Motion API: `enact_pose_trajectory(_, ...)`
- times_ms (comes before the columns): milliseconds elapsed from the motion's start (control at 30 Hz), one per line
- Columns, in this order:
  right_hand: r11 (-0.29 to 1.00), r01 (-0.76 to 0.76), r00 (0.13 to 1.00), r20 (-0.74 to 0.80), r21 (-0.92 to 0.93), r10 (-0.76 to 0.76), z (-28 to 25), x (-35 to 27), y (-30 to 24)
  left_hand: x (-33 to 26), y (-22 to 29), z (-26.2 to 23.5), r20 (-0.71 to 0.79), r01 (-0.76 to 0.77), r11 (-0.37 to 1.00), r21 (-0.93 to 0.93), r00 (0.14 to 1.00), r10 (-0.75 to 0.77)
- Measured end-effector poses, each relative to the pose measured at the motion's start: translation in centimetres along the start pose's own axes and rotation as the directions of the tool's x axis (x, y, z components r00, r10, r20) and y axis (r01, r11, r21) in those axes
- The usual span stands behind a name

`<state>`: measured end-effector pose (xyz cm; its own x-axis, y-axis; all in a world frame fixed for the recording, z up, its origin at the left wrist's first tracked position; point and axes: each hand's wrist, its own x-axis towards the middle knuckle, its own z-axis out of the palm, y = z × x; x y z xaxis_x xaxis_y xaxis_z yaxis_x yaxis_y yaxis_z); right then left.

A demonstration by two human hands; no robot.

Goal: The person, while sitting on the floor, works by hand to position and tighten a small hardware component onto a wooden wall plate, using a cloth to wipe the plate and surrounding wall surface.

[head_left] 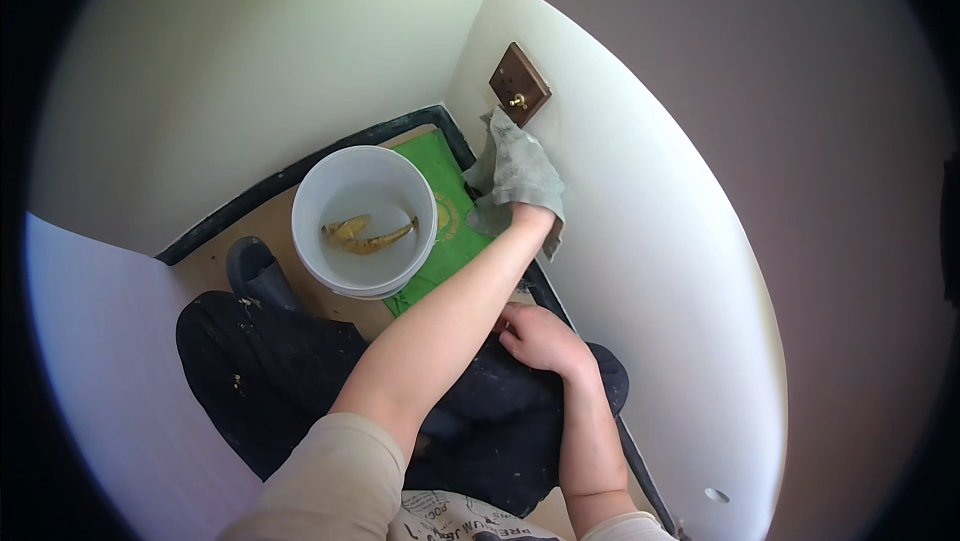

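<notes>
Left hand (528,216) grip closed on grey cloth (515,176), pressed to wall just below the brown switch plate (519,84). Right hand (540,338) grip loosely curled, empty, resting on dark trouser knee (500,411).

The left hand (528,213) is wrapped in a grey cloth (515,176) and presses it against the white wall (640,241), just below a brown switch plate (519,83). The right hand (540,338) rests on the dark-trousered knee (480,411). A white bucket (364,221) stands on a green sheet (440,191) on the floor.
</notes>
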<state>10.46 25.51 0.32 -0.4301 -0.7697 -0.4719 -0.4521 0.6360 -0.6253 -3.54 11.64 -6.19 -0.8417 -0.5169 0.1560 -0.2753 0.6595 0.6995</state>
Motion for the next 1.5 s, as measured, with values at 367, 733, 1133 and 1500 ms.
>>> enact_pose_trajectory(367, 0.999, -0.03, 0.998, 0.045, -0.031, 0.031, 0.0, 0.5, -1.6, 5.7, -4.0, 8.8, -0.291, 0.315, 0.771, 0.553, 0.94, -0.176)
enact_pose_trajectory(733, 0.998, -0.02, 0.999, 0.033, -0.053, 0.022, 0.5, 0.3, -1.0, 5.0, -2.0, 6.7, -0.228, 0.273, 0.826, 0.494, 0.957, -0.18)
enact_pose_trajectory(1133, 0.998, 0.033, 0.999, 0.012, -0.059, -0.033, 1.1, 0.9, -0.4, 5.9, -3.7, 2.8, -0.246, 0.279, 0.956, 0.094, 0.937, -0.249)
enact_pose_trajectory(1500, 0.999, 0.026, 0.999, 0.042, -0.041, -0.024, 0.9, 0.9, -0.6, 3.1, -10.1, -7.1, -0.27, -0.356, 0.776, 0.522, 0.793, 0.545)
